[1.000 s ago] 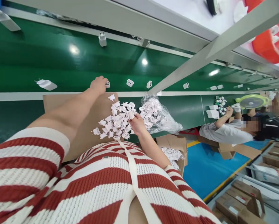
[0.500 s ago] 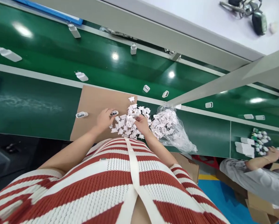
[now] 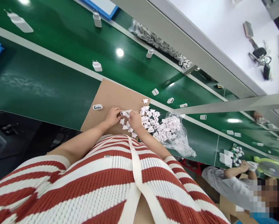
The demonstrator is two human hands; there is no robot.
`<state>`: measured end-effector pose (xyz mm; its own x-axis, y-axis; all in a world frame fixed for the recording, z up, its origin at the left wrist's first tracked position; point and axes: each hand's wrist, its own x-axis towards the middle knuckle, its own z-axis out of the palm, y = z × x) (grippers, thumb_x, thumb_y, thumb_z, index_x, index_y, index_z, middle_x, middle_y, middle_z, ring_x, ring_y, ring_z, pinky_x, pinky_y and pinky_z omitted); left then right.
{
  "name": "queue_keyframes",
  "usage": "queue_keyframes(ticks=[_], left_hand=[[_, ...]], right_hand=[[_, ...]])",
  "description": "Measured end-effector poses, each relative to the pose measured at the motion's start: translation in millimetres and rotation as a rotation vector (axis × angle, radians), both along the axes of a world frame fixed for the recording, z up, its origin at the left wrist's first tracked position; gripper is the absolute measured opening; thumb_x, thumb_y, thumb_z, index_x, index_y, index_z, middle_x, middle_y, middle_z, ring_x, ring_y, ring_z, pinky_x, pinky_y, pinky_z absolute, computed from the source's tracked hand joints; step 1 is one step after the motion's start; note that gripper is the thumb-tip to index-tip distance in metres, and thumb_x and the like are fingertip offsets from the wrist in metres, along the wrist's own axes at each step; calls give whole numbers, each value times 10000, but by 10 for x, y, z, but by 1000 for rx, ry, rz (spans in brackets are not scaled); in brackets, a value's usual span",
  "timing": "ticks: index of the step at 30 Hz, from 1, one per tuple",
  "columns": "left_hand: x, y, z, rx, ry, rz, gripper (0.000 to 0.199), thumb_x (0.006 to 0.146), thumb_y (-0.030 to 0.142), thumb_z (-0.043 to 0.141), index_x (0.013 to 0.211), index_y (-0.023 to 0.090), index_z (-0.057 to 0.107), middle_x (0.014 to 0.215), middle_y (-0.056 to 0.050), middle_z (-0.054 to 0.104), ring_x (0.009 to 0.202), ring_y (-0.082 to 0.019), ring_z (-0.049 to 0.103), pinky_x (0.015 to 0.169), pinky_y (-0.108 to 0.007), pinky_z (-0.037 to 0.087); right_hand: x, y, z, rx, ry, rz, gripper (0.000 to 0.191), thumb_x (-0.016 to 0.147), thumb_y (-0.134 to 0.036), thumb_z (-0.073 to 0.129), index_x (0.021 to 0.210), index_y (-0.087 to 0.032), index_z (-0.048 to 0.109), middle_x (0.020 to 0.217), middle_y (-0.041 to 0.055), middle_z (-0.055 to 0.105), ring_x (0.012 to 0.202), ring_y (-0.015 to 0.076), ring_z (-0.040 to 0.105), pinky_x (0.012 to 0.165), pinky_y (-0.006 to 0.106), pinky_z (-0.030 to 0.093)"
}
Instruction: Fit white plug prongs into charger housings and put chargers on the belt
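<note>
My left hand (image 3: 113, 117) is closed on a white charger housing (image 3: 122, 113) above the cardboard sheet. Beside it, my right hand (image 3: 135, 120) pinches a white plug cap (image 3: 127, 114) against the housing's open end; the fingers partly hide where the two meet. A heap of loose white plug caps (image 3: 151, 119) with pins lies under and to the right of my right hand. Another open charger housing (image 3: 97, 107) rests on the cardboard (image 3: 113, 91), left of my hands. One plug cap (image 3: 145, 101) sits apart at the sheet's far right corner.
A clear plastic bag (image 3: 185, 144) of more caps lies to the right. Beyond the pale rail, a green conveyor (image 3: 130, 68) carries several chargers and housings. A grey post (image 3: 223, 105) slants across the right. Another person's hands (image 3: 244, 166) work farther right.
My right hand has lifted a plug cap from the heap and brought it left to the housing in my left hand. The view has turned, showing more of the right side.
</note>
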<state>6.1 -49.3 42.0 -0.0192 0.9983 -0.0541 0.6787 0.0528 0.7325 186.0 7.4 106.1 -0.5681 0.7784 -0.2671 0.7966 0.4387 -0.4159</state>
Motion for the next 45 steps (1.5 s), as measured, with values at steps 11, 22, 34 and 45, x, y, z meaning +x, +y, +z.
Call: queue_keyframes(ticks=[11,22,34,45], left_hand=[[155,90,-184,37,-51,-38,275,904,253,613,1123,191,767,1170,-127,678,1093,-302,568,1027,-455,454],[110,178,-89,45,-42,-136,212,877,213,624,1027,186,772,1092,-124,698,1060,-306,594,970,-454,478],[125,170,-70,24,-83,-169,176,821,205,644,957,187,755,1046,-120,691,1032,-302,611,951,-454,494],[176,252,-6,-14,-70,-115,213,826,287,698,1013,200,752,1038,-122,680,1036,-334,617,895,-460,495]], right_hand=[[-49,73,-14,105,-232,221,313,931,-49,459,1073,-146,720,1144,155,673,1142,280,550,1013,372,432],[-220,111,109,123,-358,214,257,929,-113,556,1157,-163,664,1142,143,694,1077,283,615,888,368,478],[-172,128,165,63,-362,270,260,890,-84,591,1127,-176,646,1157,152,682,1073,296,606,880,380,473],[123,146,-48,55,-46,45,292,918,-192,594,1203,-205,656,1160,90,709,1062,215,645,958,341,505]])
